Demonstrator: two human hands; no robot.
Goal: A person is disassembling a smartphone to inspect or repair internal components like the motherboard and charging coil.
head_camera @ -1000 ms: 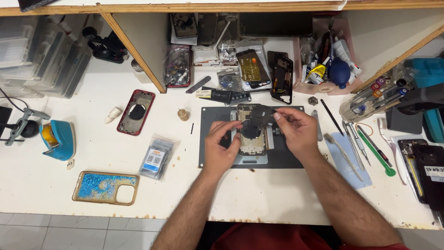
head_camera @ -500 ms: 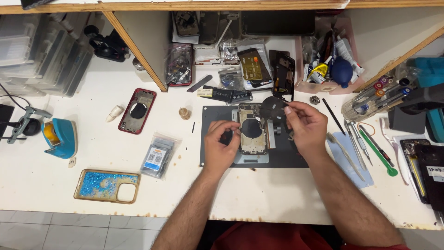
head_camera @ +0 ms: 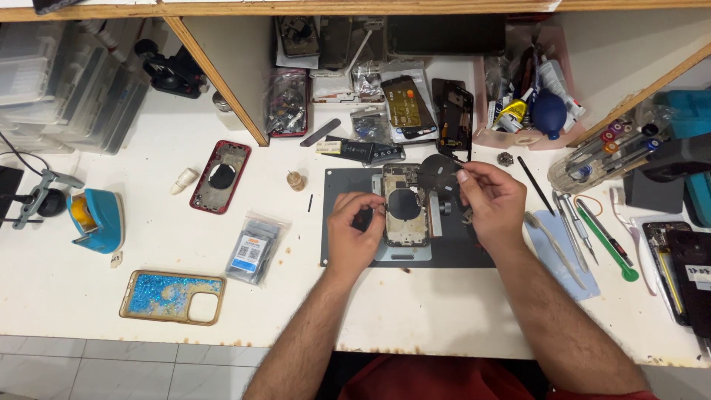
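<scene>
white bench (head_camera: 459, 311) | grey mat (head_camera: 459, 255) | glitter phone case (head_camera: 172, 297) | red phone frame (head_camera: 221, 176)

Red phone frame (head_camera: 220, 176), glittery blue case (head_camera: 172, 297), seemingly dark-grey mat (head_camera: 452, 248).

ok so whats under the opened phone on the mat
Under the opened phone a light grey holder plate sticks out at its lower end, resting on the dark work mat. The left hand steadies the phone's left edge. How the plate continues beneath the phone is covered.
</scene>
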